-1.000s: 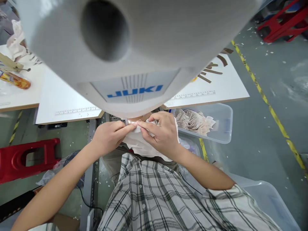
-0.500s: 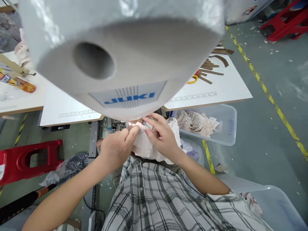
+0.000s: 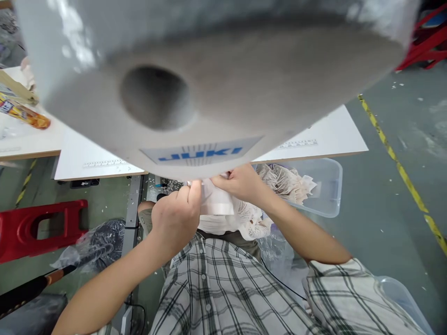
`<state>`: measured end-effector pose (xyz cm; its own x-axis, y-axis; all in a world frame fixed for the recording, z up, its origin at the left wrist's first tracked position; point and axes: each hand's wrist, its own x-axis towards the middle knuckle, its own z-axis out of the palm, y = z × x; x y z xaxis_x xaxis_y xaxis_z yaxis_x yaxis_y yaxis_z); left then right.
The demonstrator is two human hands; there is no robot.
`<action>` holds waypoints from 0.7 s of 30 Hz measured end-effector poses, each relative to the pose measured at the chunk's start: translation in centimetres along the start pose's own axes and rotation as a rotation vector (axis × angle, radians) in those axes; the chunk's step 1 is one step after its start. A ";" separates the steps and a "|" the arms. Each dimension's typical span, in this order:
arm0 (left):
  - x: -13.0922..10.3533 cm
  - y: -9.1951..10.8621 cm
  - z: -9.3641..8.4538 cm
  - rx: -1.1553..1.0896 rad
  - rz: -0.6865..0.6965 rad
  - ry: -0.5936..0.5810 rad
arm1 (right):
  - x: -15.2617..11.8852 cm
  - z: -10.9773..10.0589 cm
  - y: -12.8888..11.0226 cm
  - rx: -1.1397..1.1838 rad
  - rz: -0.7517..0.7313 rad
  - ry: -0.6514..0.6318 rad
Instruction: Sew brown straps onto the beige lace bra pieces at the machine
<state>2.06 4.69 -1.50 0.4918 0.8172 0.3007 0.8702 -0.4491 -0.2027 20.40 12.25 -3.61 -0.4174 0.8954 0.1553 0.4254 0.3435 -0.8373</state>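
A piece of pale pink-white fabric [image 3: 217,200] hangs between my hands under the sewing machine head [image 3: 195,125]. My left hand [image 3: 178,209] is closed, pinching the fabric's left edge between thumb and fingers. On the other side my right hand [image 3: 240,184] grips the fabric's upper right part; its fingertips are partly hidden by the machine. White lace [image 3: 253,221] spills down over my lap below the right hand. The needle area is out of sight behind the machine head.
White table panels [image 3: 94,158] flank the machine. At right below the table edge is a clear plastic bin [image 3: 328,186] with fabric pieces [image 3: 286,181]. A red stool [image 3: 45,228] and a bagged dark bundle [image 3: 104,237] are at left. A drink bottle [image 3: 28,116] lies on the left table.
My hands have drawn the fabric out flat, with the right hand moving up and right, partly under the machine. More lace now shows on my lap. The view has shifted closer to the machine head.
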 end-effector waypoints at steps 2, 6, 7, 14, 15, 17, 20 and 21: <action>0.1 0.1 0.0 -0.001 -0.005 0.003 | 0.3 -0.1 0.1 0.054 -0.005 0.012; 0.2 0.2 -0.1 -0.008 -0.017 0.021 | 0.6 -0.4 0.1 0.085 -0.001 -0.010; 0.2 0.2 -0.1 -0.012 -0.023 0.026 | 0.6 -0.5 0.1 0.092 0.000 -0.014; 0.2 0.3 0.0 -0.034 -0.036 0.028 | 0.7 -0.6 -0.1 0.146 0.006 -0.028; 0.2 0.3 0.0 -0.033 -0.034 0.030 | 0.7 -0.7 -0.1 0.150 0.002 -0.026; 0.2 0.3 0.0 -0.023 -0.034 0.034 | 0.7 -0.8 0.0 0.142 -0.020 -0.030; 0.4 0.4 -0.2 -0.010 -0.036 0.041 | 0.6 -1.0 0.2 0.110 -0.050 -0.036; 0.5 0.4 -0.3 -0.009 -0.030 0.040 | 0.6 -1.0 0.4 0.108 -0.050 -0.027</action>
<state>2.67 4.79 -1.20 0.4658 0.8156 0.3432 0.8849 -0.4277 -0.1845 21.09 13.16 -3.31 -0.4576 0.8697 0.1851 0.3157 0.3535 -0.8805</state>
